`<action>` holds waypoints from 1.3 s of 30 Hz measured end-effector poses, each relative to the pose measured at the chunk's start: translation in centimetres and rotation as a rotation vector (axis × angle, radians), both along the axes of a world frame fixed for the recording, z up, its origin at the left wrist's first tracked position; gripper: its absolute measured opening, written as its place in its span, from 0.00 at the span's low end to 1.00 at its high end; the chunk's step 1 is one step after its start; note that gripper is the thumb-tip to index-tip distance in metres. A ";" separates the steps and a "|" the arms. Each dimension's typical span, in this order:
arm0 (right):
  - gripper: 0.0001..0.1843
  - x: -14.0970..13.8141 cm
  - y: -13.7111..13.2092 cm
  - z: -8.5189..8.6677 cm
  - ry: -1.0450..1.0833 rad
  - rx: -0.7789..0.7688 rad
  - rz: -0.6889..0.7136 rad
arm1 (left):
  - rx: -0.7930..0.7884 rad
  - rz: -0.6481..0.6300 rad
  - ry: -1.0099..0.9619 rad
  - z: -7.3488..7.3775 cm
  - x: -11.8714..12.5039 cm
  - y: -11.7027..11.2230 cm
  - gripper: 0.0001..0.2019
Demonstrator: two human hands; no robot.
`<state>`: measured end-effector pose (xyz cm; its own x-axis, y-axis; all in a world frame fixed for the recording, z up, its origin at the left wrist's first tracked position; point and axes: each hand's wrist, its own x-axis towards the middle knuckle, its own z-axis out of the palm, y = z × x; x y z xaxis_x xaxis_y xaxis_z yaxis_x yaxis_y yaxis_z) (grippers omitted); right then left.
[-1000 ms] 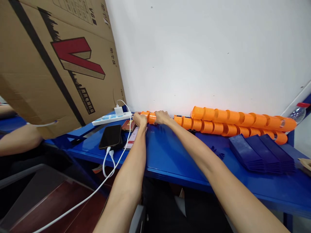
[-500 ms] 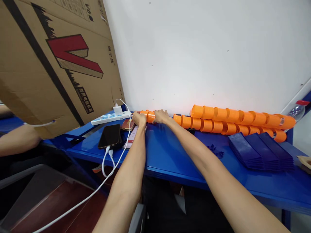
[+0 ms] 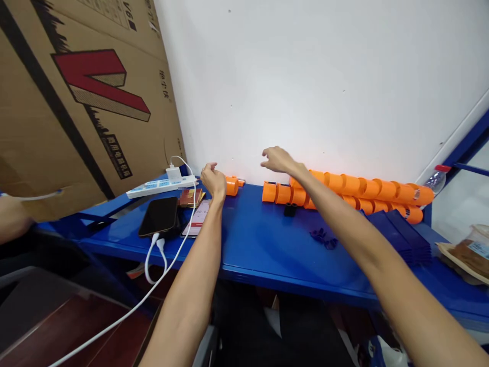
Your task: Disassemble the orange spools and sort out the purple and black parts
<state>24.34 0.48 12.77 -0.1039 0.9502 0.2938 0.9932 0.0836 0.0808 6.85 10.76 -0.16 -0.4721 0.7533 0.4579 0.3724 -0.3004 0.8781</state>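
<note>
My left hand [image 3: 214, 181] is beside a short orange cylinder [image 3: 232, 186] near the wall, at the back of the blue table. Its fingers are raised and loosely bent, with nothing seen in them; whether the palm touches the cylinder I cannot tell. My right hand [image 3: 280, 159] hangs in the air in front of the wall, fingers apart and holding nothing. Below and to its right lies a long row of orange cylinders [image 3: 269, 192], with a second row [image 3: 351, 184] stacked on top. A small black part [image 3: 290, 209] lies in front of the lower row.
Left of my hands are a power strip [image 3: 162, 186], a dark phone [image 3: 159, 216], a second phone [image 3: 196, 218] and a white cable [image 3: 160, 280]. Dark blue flat pieces [image 3: 397, 237] lie at right. A big carton [image 3: 99, 102] stands at left, near another person's arm [image 3: 13, 219].
My right hand has lifted off the orange cylinders at left and moved up and to the right. My left hand's fingers have risen off them. The view has shifted slightly right.
</note>
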 end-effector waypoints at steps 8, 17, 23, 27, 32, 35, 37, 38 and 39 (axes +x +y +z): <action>0.46 10.8 -1.8 0.3 -0.043 -0.176 -0.118 | 0.168 -0.138 0.093 0.9 2.1 -1.9 0.15; 0.49 12.4 -1.3 -2.5 0.024 -0.226 -0.120 | 0.233 -0.211 0.146 1.8 3.8 -4.8 0.12; 0.49 9.0 -5.1 -3.7 0.004 0.148 0.123 | 0.031 -0.599 -0.208 3.0 5.6 -7.6 0.07; 0.45 4.8 -9.0 -8.2 -0.100 0.337 0.311 | -0.197 -1.049 -0.453 3.7 6.7 -9.2 0.29; 0.38 3.1 -11.9 -11.3 -0.089 0.427 0.465 | -0.211 -1.157 -0.454 3.3 7.7 -10.3 0.28; 0.33 4.1 -12.4 -11.0 0.109 0.463 0.516 | -0.161 -1.164 -0.459 2.9 8.1 -10.8 0.26; 0.23 5.3 -12.2 -10.5 0.284 0.507 0.386 | -0.176 -1.179 -0.456 3.1 8.3 -11.5 0.24; 0.19 5.9 -12.0 -10.3 0.355 0.517 0.284 | -0.202 -1.191 -0.459 3.4 8.6 -11.9 0.22; 0.17 6.5 -11.7 -10.2 0.404 0.507 0.185 | -0.236 -1.209 -0.472 3.7 8.8 -12.4 0.20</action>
<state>30.86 -11.23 2.56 -0.0395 0.6619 0.7486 0.9266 0.3047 -0.2205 15.68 -1.60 3.59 0.4733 0.8486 0.2362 -0.3755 -0.0482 0.9256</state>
